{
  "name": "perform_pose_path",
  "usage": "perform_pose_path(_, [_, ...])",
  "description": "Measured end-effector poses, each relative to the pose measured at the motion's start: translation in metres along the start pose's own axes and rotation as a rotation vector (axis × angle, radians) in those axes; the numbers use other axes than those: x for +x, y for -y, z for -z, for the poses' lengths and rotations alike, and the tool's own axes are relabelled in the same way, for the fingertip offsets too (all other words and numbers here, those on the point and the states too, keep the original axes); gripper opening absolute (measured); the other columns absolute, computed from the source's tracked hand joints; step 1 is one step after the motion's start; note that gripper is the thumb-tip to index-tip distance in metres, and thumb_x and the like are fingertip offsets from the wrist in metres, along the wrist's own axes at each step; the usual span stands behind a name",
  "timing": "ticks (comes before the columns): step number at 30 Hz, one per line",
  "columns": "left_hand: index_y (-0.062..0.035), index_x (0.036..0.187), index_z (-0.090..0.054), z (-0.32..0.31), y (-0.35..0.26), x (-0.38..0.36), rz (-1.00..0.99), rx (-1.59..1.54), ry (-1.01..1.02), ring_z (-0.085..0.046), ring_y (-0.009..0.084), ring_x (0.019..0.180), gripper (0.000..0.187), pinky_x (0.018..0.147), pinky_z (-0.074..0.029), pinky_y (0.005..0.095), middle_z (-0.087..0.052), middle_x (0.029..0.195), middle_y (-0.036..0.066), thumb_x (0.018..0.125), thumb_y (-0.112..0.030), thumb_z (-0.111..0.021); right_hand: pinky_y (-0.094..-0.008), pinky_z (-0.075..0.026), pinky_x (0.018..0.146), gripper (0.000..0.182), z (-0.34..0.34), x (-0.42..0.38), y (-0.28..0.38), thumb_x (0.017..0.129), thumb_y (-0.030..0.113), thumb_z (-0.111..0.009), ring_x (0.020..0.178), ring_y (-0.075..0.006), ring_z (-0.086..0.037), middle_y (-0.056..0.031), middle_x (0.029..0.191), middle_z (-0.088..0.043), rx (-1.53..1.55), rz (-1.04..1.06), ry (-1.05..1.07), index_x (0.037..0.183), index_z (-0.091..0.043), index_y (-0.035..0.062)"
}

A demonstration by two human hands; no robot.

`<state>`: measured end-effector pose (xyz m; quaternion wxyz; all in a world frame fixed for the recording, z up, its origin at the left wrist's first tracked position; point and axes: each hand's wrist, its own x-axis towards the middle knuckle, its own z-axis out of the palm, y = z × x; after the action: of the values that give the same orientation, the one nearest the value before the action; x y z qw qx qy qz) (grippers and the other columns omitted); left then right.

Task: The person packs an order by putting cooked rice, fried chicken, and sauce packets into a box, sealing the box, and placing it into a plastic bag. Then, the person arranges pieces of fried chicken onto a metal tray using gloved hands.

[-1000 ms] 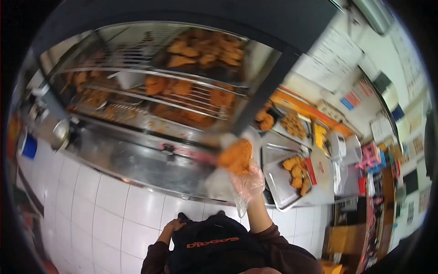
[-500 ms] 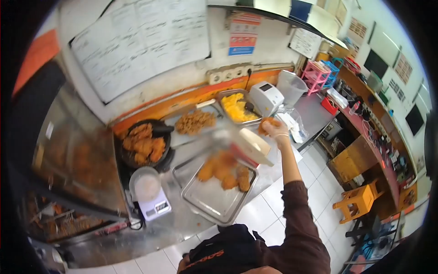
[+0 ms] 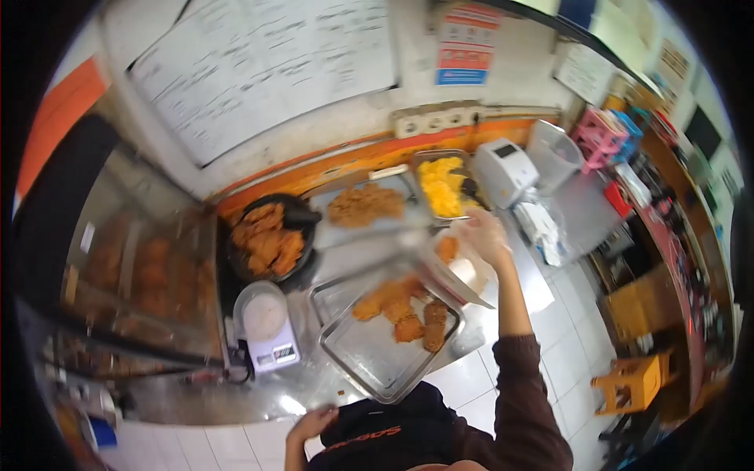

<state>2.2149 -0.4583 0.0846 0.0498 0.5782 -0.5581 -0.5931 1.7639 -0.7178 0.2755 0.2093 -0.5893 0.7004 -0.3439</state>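
Just beside the right hand (image 3: 484, 237) sits boxed fried chicken (image 3: 447, 250).

Over the tray (image 3: 365, 353), the near-left side is open; the blurred box (image 3: 449, 289) seemingly crowds its far-right corner.

**Golden brown, yellow and orange against silver and white**

Golden-brown chicken pieces (image 3: 387, 304) in a silver tray (image 3: 361, 345); beside them, a white box (image 3: 448, 284) with a red side. Bright yellow food (image 3: 441, 186), black pan (image 3: 299, 213), pale lilac scale (image 3: 275, 345). Orange stripe (image 3: 314, 174) along the wall. White board (image 3: 267, 78) ruled with dark handwriting; poster (image 3: 468, 43) banded red, white and blue. Black apron (image 3: 393, 416) with orange lettering, dark brown sleeve (image 3: 518, 377). Yellow-orange stool (image 3: 632, 385). Pink rack (image 3: 597, 140). White floor tiles (image 3: 463, 388) with a grey grid.
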Motion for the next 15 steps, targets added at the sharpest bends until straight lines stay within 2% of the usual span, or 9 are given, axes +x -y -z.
perform_pose_path(2, [-0.0056,0.118,-0.052,0.016,-0.097,-0.015,-0.359,-0.177,-0.042,-0.057,0.0193,0.101,0.038,0.088,-0.042,0.0298,-0.061,0.107,0.011,0.09,-0.031,-0.047,-0.0314,-0.045,0.085,0.056,-0.037,-0.025,0.044,0.075,0.031,-0.066,0.099,-0.0228,-0.058,-0.0151,0.106,-0.06,0.223,0.091,0.126,0.12,-0.048,0.0021])
perform_pose_path(3, [-0.0022,0.128,-0.042,0.028,-0.153,-0.029,-0.514,-0.247,0.073,-0.047,0.0207,0.115,0.043,0.098,-0.034,0.031,-0.05,0.125,0.012,0.091,-0.024,-0.047,-0.0332,-0.04,0.091,0.056,-0.067,-0.036,0.055,0.079,0.025,-0.061,0.106,-0.0238,-0.052,-0.0165,0.116,-0.053,0.441,0.235,0.098,0.125,-0.041,0.0019])
perform_pose_path(5, [-0.0008,0.137,-0.021,0.023,-0.194,-0.026,-0.81,-0.357,0.236,-0.026,0.0216,0.13,0.059,0.106,-0.021,0.0325,-0.025,0.143,0.012,0.091,-0.026,-0.047,-0.035,-0.036,0.097,0.056,-0.122,-0.057,0.087,0.082,0.018,-0.056,0.114,-0.0248,-0.047,-0.0179,0.126,-0.046,0.694,0.377,0.118,0.131,-0.034,0.0017])
perform_pose_path(7, [0.0004,0.139,-0.001,0.006,-0.206,-0.016,-0.959,-0.314,0.091,-0.002,0.0195,0.136,0.071,0.108,-0.006,0.0325,0.0,0.148,0.011,0.091,-0.03,-0.045,-0.0387,-0.025,0.104,0.067,-0.164,-0.08,0.124,0.086,0.022,-0.053,0.129,-0.0295,-0.028,-0.0175,0.142,-0.023,0.79,0.429,0.156,0.139,-0.017,0.0031])
perform_pose_path(10, [0.0021,0.138,0.004,0.003,-0.176,0.002,-0.923,-0.527,-0.199,0.005,0.0197,0.135,0.075,0.108,-0.003,0.032,0.009,0.147,0.012,0.092,-0.038,-0.039,-0.0394,-0.02,0.106,0.068,-0.2,-0.111,0.171,0.087,0.027,-0.051,0.131,-0.0304,-0.022,-0.0173,0.143,-0.019,0.77,0.335,0.095,0.139,-0.015,0.0039])
perform_pose_path(12, [0.0025,0.138,0.003,0.031,-0.171,-0.002,-0.917,-0.667,-0.322,0.0,0.0204,0.135,0.077,0.108,-0.005,0.033,0.007,0.147,0.012,0.091,-0.046,-0.033,-0.0377,-0.015,0.108,0.067,-0.226,-0.134,0.185,0.088,0.03,-0.048,0.132,-0.0307,-0.021,-0.0187,0.144,-0.015,0.581,0.359,0.158,0.14,-0.014,0.0035])
perform_pose_path(13, [0.003,0.138,0.001,0.045,-0.168,-0.006,-0.909,-0.803,-0.441,-0.005,0.0211,0.135,0.081,0.108,-0.006,0.0339,0.005,0.147,0.012,0.089,-0.055,-0.027,-0.0363,-0.014,0.108,0.066,-0.246,-0.153,0.181,0.089,0.03,-0.046,0.133,-0.0304,-0.019,-0.0203,0.144,-0.014,0.496,0.469,0.212,0.139,-0.014,0.002])
perform_pose_path(14, [0.0029,0.138,0.001,0.061,-0.151,-0.008,-0.905,-0.927,-0.408,-0.003,0.0213,0.136,0.077,0.108,-0.005,0.0335,0.004,0.147,0.012,0.091,-0.052,-0.025,-0.0349,-0.012,0.108,0.065,-0.266,-0.172,0.172,0.09,0.03,-0.045,0.133,-0.0301,-0.016,-0.0218,0.144,-0.013,0.408,0.584,0.265,0.139,-0.014,0.0006])
perform_pose_path(15, [0.0028,0.138,0.0,0.081,-0.129,-0.008,-0.908,-1.047,-0.373,-0.001,0.0216,0.136,0.073,0.109,-0.004,0.0331,0.002,0.147,0.012,0.092,-0.049,-0.022,-0.0349,-0.012,0.108,0.065,-0.28,-0.189,0.162,0.09,0.029,-0.044,0.134,-0.03,-0.014,-0.0226,0.144,-0.011,0.467,0.496,0.57,0.138,-0.013,-0.0009])
